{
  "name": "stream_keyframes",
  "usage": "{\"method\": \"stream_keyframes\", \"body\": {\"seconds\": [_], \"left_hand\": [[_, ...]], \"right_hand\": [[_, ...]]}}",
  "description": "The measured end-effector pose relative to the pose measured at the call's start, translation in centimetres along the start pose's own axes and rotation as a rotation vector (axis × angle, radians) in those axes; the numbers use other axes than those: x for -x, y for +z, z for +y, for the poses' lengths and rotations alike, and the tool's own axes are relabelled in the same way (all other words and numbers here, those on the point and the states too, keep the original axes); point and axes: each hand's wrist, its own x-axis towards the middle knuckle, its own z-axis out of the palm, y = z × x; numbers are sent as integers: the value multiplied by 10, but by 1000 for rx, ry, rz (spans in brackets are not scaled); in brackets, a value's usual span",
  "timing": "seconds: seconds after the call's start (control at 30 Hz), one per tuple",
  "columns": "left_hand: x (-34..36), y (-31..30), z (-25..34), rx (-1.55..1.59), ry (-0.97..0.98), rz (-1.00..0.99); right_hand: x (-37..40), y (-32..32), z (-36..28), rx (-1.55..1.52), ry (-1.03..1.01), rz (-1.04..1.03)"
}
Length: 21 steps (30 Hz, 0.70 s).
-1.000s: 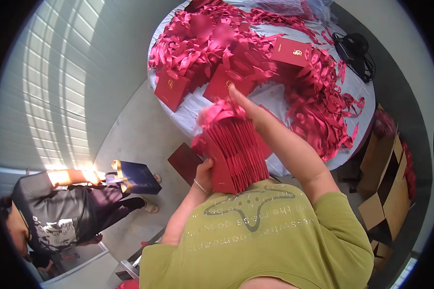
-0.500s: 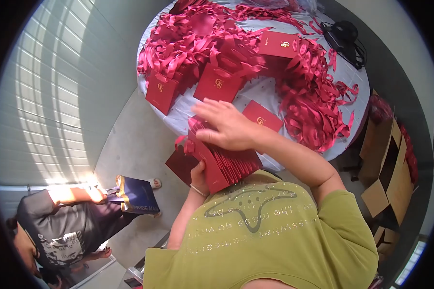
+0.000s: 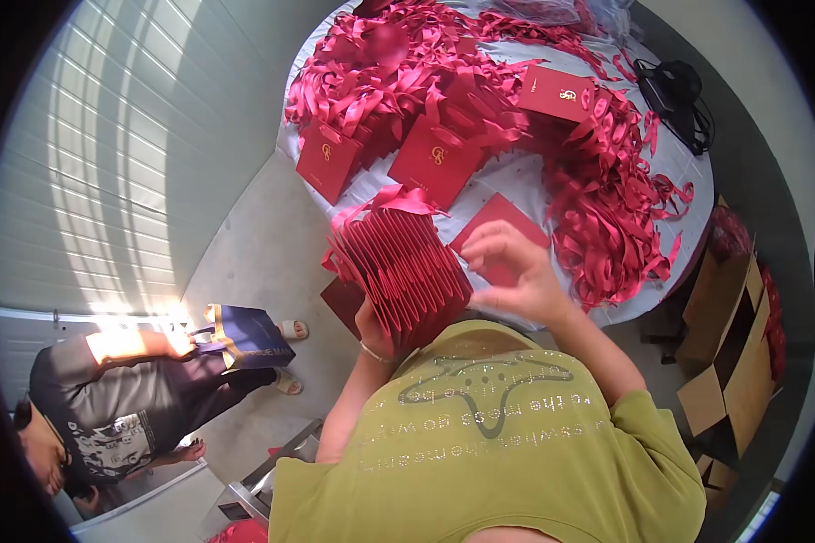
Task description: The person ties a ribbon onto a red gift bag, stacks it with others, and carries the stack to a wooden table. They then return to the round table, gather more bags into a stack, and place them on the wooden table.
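Note:
A thick stack of red paper gift bags with pink-red ribbon handles is fanned out in front of my chest. My left hand grips it from the lower left, its fingers partly hidden behind the bags. Just right of the stack, my right hand is held in the air, fingers curved and apart, with nothing visible in it. Beneath and behind that hand, a single red bag lies flat on the white-covered round table.
Ribboned bags heap across the table's back, with another pile on its right. A black corded device sits by the far-right edge. Open cardboard boxes stand to the right. At left, a person holds a blue bag.
My right hand has left the top of the stack and moved right. The stack now faces me with its many edges fanned out. The view has shifted slightly.

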Motion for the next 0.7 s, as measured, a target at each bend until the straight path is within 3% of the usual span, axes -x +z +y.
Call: {"method": "stream_keyframes", "body": {"seconds": [0.1,0.13,0.17,0.2,0.27,0.4,0.53,0.7], "left_hand": [[-8,-11,-3,44,-48,-113],[-9,-11,-6,-195,73,-139],[-10,-17,-6,-195,75,-139],[-12,-28,-7,-168,48,-85],[-5,-20,-3,46,10,-63],[2,-13,-8,40,62,-25],[2,-30,-14,43,82,54],[7,-32,-15,4,121,17]], "right_hand": [[-3,13,-11,57,-57,-20],[-4,16,-8,60,-78,-29],[-5,17,-6,64,-99,-40],[-6,17,-9,5,-8,-46],[-12,17,-17,85,-86,-33],[-16,22,-13,74,-211,-46],[-25,24,-17,271,-356,-159],[-25,25,-17,282,-379,-197]]}}
